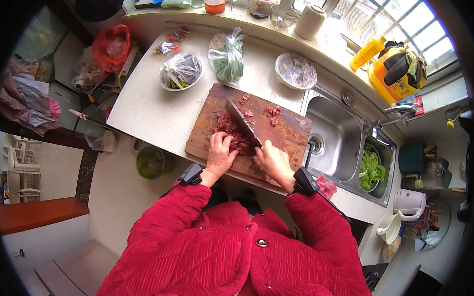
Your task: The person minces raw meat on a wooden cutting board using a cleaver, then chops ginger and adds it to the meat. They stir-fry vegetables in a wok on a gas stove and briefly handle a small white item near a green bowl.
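Observation:
A wooden chopping board (206, 119) lies on the counter before me, set at a slant. My right hand (275, 162) is closed around the handle of a cleaver (243, 122), whose blade points away from me and to the left over the board. Chopped red meat (228, 126) is heaped along the blade's left side. Bent fingers of my left hand (220, 153) press on the near part of this heap, close to the blade. Several small meat bits (273, 112) lie scattered on the board to the right of the blade.
Beyond the board stand a plastic-covered bowl (181, 71), a bag of green vegetables (226, 57) and a film-covered dish (296, 71). To the right is a steel sink (334, 116), with leafy greens (371, 168) in its smaller basin. A pink cloth (325, 186) lies at the counter's front edge.

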Demonstrator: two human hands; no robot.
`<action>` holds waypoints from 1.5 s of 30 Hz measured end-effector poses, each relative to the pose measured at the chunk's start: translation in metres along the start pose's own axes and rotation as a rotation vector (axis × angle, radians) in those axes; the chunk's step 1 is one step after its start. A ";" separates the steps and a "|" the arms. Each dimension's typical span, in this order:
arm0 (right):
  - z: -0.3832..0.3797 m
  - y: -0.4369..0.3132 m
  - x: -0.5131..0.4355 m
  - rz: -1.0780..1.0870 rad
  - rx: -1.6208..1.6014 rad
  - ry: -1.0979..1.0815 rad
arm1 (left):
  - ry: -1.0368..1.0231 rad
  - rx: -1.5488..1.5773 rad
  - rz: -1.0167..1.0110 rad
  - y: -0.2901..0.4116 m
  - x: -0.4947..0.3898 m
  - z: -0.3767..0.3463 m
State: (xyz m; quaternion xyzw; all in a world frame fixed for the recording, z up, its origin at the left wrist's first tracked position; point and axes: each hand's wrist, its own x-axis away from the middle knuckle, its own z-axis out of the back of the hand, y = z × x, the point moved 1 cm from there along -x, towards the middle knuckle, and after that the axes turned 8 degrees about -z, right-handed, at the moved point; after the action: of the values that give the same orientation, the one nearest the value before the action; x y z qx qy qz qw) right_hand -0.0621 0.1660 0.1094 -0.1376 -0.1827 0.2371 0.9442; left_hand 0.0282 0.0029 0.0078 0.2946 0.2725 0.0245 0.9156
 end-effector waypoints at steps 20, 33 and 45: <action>0.008 0.029 0.002 0.046 -0.173 0.194 | -0.009 0.015 -0.056 0.006 -0.012 0.012; 0.005 0.045 -0.008 -0.055 -0.052 0.157 | -0.053 0.128 -0.034 0.000 -0.004 -0.015; 0.003 0.049 0.003 -0.067 -0.089 0.170 | 0.104 0.017 -0.055 -0.025 -0.066 0.024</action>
State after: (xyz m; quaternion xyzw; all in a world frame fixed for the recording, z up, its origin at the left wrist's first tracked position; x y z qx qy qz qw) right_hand -0.0808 0.2099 0.0962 -0.1929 -0.1167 0.1843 0.9567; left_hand -0.0183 -0.0436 0.0418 0.2929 0.3280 0.0126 0.8980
